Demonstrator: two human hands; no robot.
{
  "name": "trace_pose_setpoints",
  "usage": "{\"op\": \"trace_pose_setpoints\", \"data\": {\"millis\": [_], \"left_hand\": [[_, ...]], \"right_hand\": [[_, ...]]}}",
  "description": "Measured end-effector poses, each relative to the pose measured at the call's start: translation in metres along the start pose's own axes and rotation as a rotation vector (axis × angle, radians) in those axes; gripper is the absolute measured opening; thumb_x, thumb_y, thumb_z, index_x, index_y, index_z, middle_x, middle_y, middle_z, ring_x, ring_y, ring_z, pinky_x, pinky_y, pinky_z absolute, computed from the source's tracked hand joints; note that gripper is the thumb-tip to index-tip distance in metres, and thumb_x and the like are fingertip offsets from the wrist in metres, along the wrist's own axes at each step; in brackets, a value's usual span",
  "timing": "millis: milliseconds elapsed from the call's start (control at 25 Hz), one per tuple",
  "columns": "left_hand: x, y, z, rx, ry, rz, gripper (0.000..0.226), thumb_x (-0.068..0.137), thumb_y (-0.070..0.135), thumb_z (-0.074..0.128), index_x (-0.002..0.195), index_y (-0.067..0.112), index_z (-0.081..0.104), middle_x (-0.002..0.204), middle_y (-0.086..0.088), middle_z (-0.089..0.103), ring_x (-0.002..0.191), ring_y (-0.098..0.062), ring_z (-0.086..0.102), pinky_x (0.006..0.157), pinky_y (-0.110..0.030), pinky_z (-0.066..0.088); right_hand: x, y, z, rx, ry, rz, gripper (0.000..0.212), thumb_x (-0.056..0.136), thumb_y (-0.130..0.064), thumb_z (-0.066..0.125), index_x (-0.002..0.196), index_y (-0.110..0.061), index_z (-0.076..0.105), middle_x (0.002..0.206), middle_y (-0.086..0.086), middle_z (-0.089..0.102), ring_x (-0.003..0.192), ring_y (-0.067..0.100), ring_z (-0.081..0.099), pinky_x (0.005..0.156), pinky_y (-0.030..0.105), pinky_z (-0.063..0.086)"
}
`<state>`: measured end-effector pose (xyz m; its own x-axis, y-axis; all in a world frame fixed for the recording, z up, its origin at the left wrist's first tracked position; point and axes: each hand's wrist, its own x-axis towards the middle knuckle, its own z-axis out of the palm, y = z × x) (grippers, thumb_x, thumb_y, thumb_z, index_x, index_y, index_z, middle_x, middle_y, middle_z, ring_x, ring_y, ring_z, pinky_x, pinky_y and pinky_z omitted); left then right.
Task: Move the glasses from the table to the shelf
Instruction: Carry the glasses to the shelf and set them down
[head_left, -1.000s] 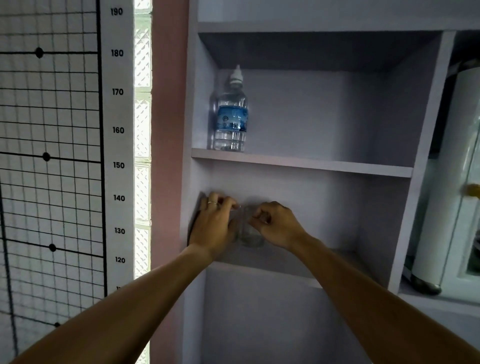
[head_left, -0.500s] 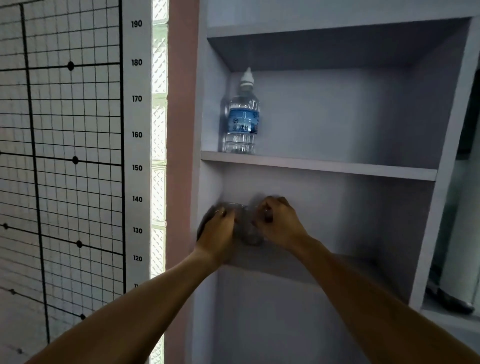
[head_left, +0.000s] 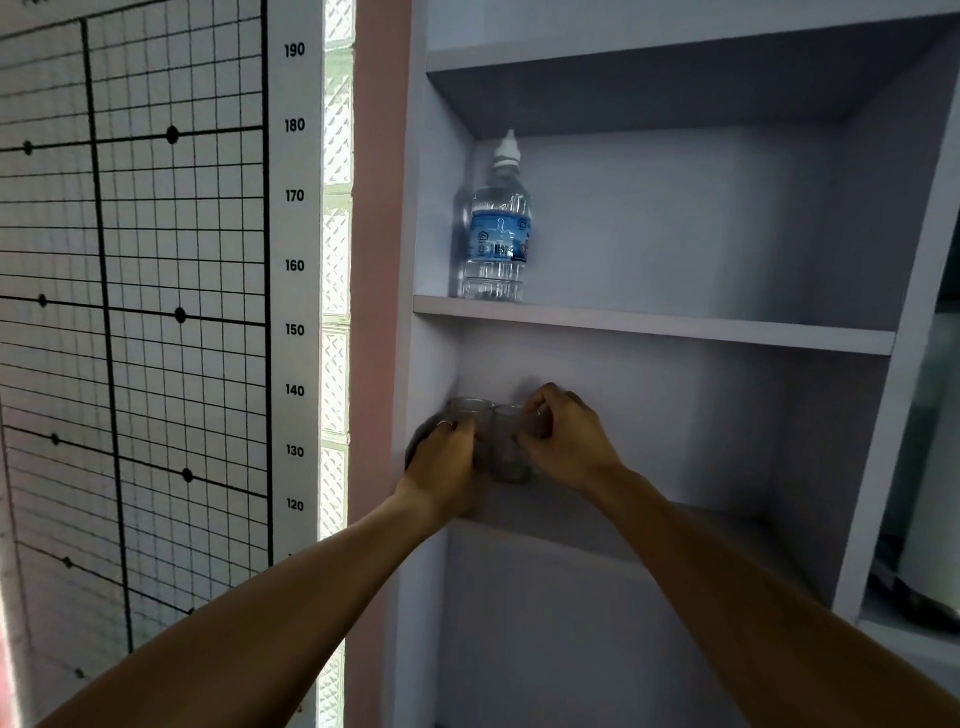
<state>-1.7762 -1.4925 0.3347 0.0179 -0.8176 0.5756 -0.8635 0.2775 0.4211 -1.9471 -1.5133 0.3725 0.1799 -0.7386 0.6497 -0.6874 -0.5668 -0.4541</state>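
Scale (head_left: 294, 270) numbers 120–190; bottle (head_left: 497, 234) label blue, unreadable.

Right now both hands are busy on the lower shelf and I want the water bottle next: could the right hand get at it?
Probably yes. The water bottle stands alone on the shelf above, open in front, but the right hand must first release its glass.

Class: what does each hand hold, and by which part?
Left hand grips the left glass by its side; right hand grips the right glass near its rim.
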Motion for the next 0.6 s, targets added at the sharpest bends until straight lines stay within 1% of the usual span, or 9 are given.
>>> {"op": "trace_pose_setpoints", "data": {"millis": [80,200,240,320,360,440,480,520,600], "left_hand": [[-0.003,0.001,-0.005,0.134,-0.001,0.015,0.033,0.087,0.016,0.062,0.119,0.011,0.055,0.114,-0.011,0.06,0.102,-0.031,0.059,0.077,-0.028,0.039],[-0.009,0.001,-0.014,0.069,0.01,0.061,0.023,0.086,0.007,0.057,0.109,0.007,0.061,0.111,-0.014,0.068,0.102,-0.03,0.063,0.078,-0.024,0.042],[-0.014,0.001,-0.018,0.053,0.021,0.08,0.018,0.086,0.005,0.057,0.103,0.006,0.063,0.107,-0.014,0.07,0.098,-0.028,0.065,0.077,-0.019,0.044],[-0.026,0.001,-0.029,-0.001,0.004,0.094,0.013,0.085,0.003,0.056,0.095,0.006,0.064,0.098,-0.01,0.07,0.087,-0.02,0.063,0.07,-0.004,0.041],[-0.034,-0.001,-0.035,-0.015,-0.014,0.103,0.013,0.085,0.002,0.055,0.093,0.006,0.064,0.096,-0.008,0.069,0.087,-0.02,0.064,0.069,-0.004,0.044],[-0.05,-0.004,-0.05,0.005,-0.045,0.118,0.02,0.084,0.001,0.056,0.098,0.005,0.07,0.099,-0.011,0.072,0.089,-0.026,0.068,0.076,-0.025,0.053],[-0.058,-0.008,-0.06,0.002,-0.041,0.124,0.023,0.084,0.001,0.057,0.1,0.007,0.072,0.1,-0.012,0.072,0.09,-0.026,0.068,0.077,-0.03,0.053],[-0.067,-0.014,-0.069,-0.001,-0.029,0.122,0.024,0.085,0.001,0.058,0.102,0.009,0.073,0.1,-0.01,0.073,0.089,-0.023,0.068,0.077,-0.03,0.054],[-0.09,-0.03,-0.092,0.032,-0.017,0.081,0.022,0.089,0.006,0.061,0.104,0.016,0.073,0.097,-0.001,0.072,0.085,-0.016,0.068,0.076,-0.03,0.056]], "right_hand": [[-0.004,-0.003,-0.001,0.023,-0.003,-0.009,0.025,0.075,-0.017,0.07,0.096,-0.02,0.055,0.087,0.002,0.061,0.077,0.019,0.058,0.064,0.025,0.045],[-0.012,-0.011,0.0,0.025,-0.053,-0.032,0.019,0.077,-0.015,0.069,0.081,-0.024,0.052,0.076,-0.001,0.062,0.071,0.02,0.059,0.06,0.029,0.046],[-0.015,-0.014,0.001,0.013,-0.068,-0.05,0.017,0.078,-0.016,0.069,0.077,-0.024,0.055,0.077,0.0,0.064,0.073,0.022,0.061,0.062,0.031,0.048],[-0.019,-0.022,0.004,0.017,-0.109,-0.085,0.006,0.081,-0.019,0.071,0.079,-0.017,0.065,0.083,0.003,0.071,0.08,0.023,0.066,0.07,0.033,0.053],[-0.022,-0.028,0.005,0.038,-0.14,-0.101,0.007,0.081,-0.019,0.072,0.081,-0.014,0.068,0.085,0.004,0.073,0.082,0.022,0.068,0.073,0.034,0.054],[-0.028,-0.04,0.011,0.073,-0.193,-0.148,0.011,0.083,-0.021,0.074,0.078,-0.012,0.07,0.084,0.005,0.074,0.077,0.02,0.067,0.07,0.033,0.054],[-0.031,-0.046,0.014,0.074,-0.211,-0.175,0.011,0.084,-0.024,0.074,0.081,-0.013,0.072,0.083,0.002,0.073,0.072,0.015,0.065,0.065,0.03,0.052],[-0.034,-0.052,0.018,0.076,-0.224,-0.197,0.011,0.084,-0.027,0.074,0.085,-0.016,0.074,0.08,-0.002,0.071,0.068,0.008,0.062,0.06,0.022,0.047],[-0.042,-0.067,0.029,0.113,-0.27,-0.241,0.012,0.086,-0.032,0.073,0.091,-0.021,0.075,0.077,-0.012,0.064,0.066,-0.003,0.056,0.056,0.01,0.039]]}}
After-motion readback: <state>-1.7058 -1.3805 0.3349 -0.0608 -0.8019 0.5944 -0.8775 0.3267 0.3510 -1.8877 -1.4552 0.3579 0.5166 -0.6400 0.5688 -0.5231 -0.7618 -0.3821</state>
